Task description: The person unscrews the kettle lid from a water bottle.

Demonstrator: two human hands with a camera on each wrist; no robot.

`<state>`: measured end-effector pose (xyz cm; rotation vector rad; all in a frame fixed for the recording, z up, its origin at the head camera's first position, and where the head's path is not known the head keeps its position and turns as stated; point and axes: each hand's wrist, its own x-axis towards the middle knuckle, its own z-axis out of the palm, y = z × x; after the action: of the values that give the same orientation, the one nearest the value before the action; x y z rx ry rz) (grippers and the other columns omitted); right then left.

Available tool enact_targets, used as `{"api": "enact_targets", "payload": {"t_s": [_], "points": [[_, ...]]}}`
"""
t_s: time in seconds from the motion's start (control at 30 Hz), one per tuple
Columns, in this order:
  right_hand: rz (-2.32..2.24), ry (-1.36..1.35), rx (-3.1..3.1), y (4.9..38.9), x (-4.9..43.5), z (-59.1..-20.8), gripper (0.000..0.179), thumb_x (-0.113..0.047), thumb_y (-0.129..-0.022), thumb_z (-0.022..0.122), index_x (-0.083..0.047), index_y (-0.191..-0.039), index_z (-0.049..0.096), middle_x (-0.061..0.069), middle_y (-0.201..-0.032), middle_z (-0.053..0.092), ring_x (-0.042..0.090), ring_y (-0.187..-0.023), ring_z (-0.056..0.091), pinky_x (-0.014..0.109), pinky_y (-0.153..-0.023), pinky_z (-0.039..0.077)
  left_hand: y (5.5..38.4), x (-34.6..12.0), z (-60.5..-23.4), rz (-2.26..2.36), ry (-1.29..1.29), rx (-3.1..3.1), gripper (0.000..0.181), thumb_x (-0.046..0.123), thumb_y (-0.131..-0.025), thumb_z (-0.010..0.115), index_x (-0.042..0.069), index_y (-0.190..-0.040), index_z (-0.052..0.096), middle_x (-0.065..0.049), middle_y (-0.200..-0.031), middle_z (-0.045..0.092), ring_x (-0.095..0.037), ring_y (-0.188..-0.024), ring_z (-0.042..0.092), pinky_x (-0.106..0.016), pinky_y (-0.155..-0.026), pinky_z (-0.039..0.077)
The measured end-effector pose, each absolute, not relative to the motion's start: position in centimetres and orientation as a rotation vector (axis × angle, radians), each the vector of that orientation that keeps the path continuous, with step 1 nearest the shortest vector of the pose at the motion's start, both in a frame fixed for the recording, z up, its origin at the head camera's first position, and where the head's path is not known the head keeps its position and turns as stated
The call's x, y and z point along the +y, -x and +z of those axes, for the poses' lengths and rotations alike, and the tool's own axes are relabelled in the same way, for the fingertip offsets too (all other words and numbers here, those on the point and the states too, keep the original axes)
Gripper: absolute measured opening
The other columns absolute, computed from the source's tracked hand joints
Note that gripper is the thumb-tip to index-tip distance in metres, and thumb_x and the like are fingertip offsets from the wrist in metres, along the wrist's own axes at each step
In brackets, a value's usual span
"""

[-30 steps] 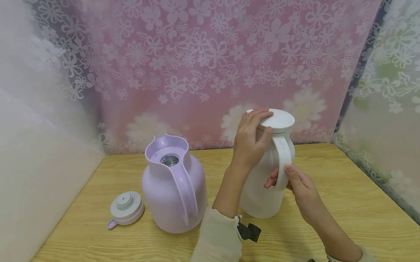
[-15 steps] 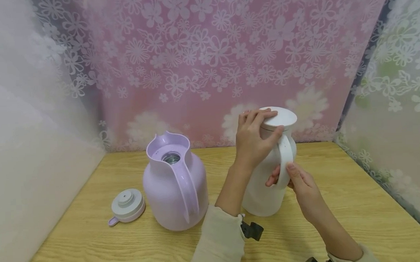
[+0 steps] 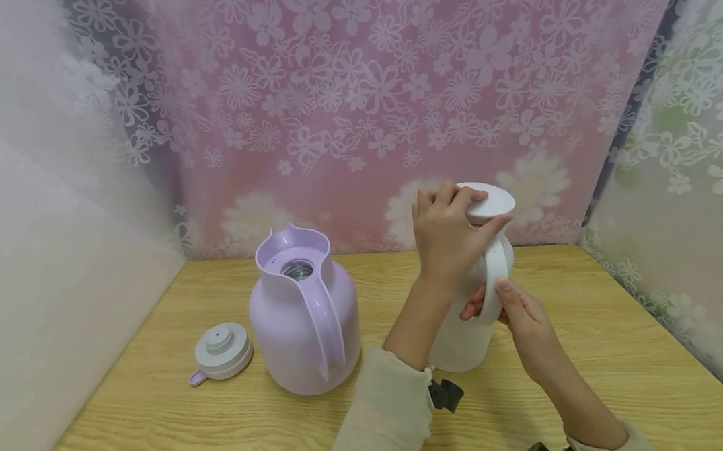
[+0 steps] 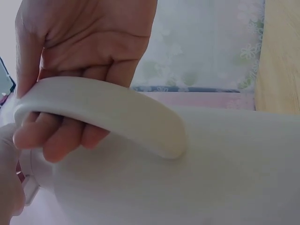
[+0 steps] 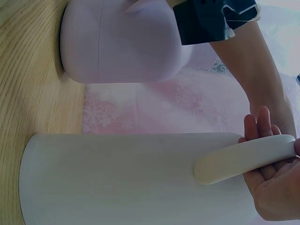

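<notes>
A white vacuum jug (image 3: pixel 460 349) stands upright on the table. My left hand (image 3: pixel 447 242) grips its round white lid (image 3: pixel 495 201), fingers bent over the top and the thumb along the near rim. Below it, my right hand (image 3: pixel 526 326) holds the jug's curved handle (image 3: pixel 495 273), fingers wrapped through the loop and thumb on the outer side. The left wrist view shows those right-hand fingers (image 4: pixel 63 138) passing under the handle. To the left stands a lilac jug (image 3: pixel 305 329), its neck open. Beside that lies its lilac-and-grey lid (image 3: pixel 223 349), grey stopper side up.
The wooden table (image 3: pixel 164 429) carries both jugs and the loose lid. Floral pink cloth (image 3: pixel 332 119) hangs behind, with pale sheets (image 3: pixel 689 238) at either side. A dark strap mount (image 3: pixel 446 395) sits on my left wrist, near the white jug's base.
My left hand has turned on the white lid, its thumb sliding rightward across the near rim. The right hand keeps its hold on the handle. The lilac jug and its lid stay put.
</notes>
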<state>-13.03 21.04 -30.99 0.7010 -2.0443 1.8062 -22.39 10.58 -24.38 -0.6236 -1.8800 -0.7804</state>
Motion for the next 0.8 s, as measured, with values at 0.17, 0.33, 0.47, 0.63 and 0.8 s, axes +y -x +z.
{"api": "enact_targets", "payload": {"t_s": [0.17, 0.33, 0.47, 0.63, 0.8], "points": [[1.802, -0.706, -2.027, 12.7, 20.9, -30.9, 0.04, -0.014, -0.103, 0.02, 0.013, -0.094, 0.048, 0.011, -0.081, 0.061, 0.019, -0.08, 0.058, 0.026, -0.075, 0.043, 21.7, 10.8, -23.5, -0.651, 0.566, -1.956, 0.042, 0.059, -0.067, 0.071, 0.022, -0.087, 0.067, 0.008, -0.087, 0.052, -0.013, -0.083, 0.042, -0.022, -0.073, 0.032], [1.79, -0.663, -2.053, 12.3, 20.6, -30.7, 0.041, -0.015, -0.103, 0.02, 0.012, -0.094, 0.049, 0.011, -0.081, 0.061, 0.019, -0.082, 0.058, 0.026, -0.075, 0.043, 21.0, 10.4, -23.2, -0.505, 0.553, -2.057, 0.045, 0.064, -0.073, 0.062, 0.024, -0.095, 0.066, 0.007, -0.093, 0.051, -0.013, -0.088, 0.042, -0.023, -0.074, 0.033], [1.783, -0.626, -2.085, 12.0, 20.3, -30.7, 0.042, -0.017, -0.103, 0.02, 0.011, -0.095, 0.05, 0.012, -0.082, 0.061, 0.02, -0.082, 0.057, 0.026, -0.076, 0.043, 20.8, 9.3, -23.4, -0.605, 0.676, -2.036, 0.038, 0.054, -0.081, 0.062, 0.023, -0.103, 0.067, 0.006, -0.102, 0.053, -0.013, -0.096, 0.044, -0.025, -0.082, 0.033], [1.777, -0.598, -2.106, 11.6, 20.0, -30.6, 0.042, -0.018, -0.103, 0.02, 0.01, -0.096, 0.05, 0.012, -0.081, 0.061, 0.02, -0.082, 0.058, 0.026, -0.076, 0.044, 21.6, 7.4, -24.1, -0.973, 0.906, -1.876, 0.03, 0.027, -0.083, 0.065, 0.014, -0.11, 0.064, -0.001, -0.121, 0.053, -0.015, -0.113, 0.043, -0.029, -0.099, 0.027], [1.78, -0.624, -2.083, 11.2, 19.8, -30.5, 0.041, -0.016, -0.103, 0.019, 0.01, -0.096, 0.05, 0.012, -0.081, 0.062, 0.02, -0.081, 0.059, 0.027, -0.075, 0.044, 22.1, 6.4, -24.8, -1.154, 1.025, -1.815, 0.028, 0.016, -0.083, 0.063, 0.009, -0.11, 0.064, -0.003, -0.122, 0.056, -0.012, -0.116, 0.044, -0.026, -0.1, 0.027]]}}
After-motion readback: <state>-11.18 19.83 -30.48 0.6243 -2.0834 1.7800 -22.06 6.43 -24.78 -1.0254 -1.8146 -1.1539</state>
